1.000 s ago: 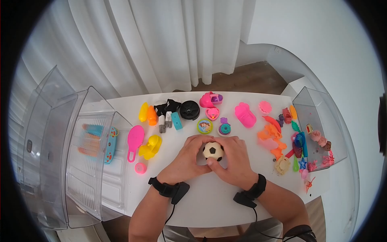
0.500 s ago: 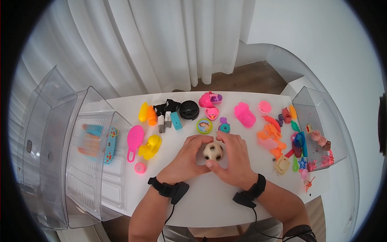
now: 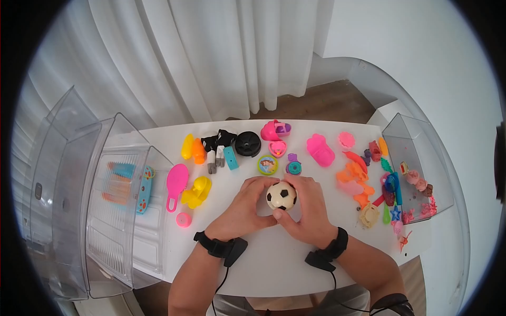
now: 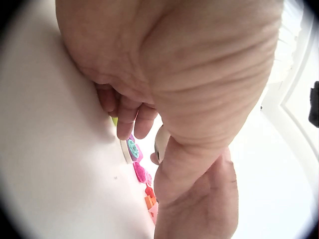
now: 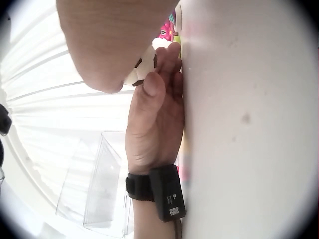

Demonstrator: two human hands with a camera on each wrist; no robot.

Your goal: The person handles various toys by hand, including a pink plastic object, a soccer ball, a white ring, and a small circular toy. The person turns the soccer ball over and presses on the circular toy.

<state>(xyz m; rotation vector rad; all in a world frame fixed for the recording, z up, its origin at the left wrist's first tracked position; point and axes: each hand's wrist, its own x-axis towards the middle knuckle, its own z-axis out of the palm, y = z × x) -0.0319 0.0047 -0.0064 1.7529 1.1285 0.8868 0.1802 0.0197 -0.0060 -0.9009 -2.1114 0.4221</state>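
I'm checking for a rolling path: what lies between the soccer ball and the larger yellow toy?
Beside the soccer ball, the left hand; then bare tabletop up to the larger yellow toy. The head view shows this.

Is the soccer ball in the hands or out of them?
In: the soccer ball is between the left hand and right hand, with fingers curving around both sides.

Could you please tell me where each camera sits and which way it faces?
Head: on the head, facing forward and down at the table; shows the left hand, right hand and both forearms.
Left wrist: on that wrist, looking along the left hand, which looms close; only a sliver of the ball shows.
Right wrist: on that wrist, looking across at the left hand and its strap, the right hand looming close.
The wrist views share the ball and the table.
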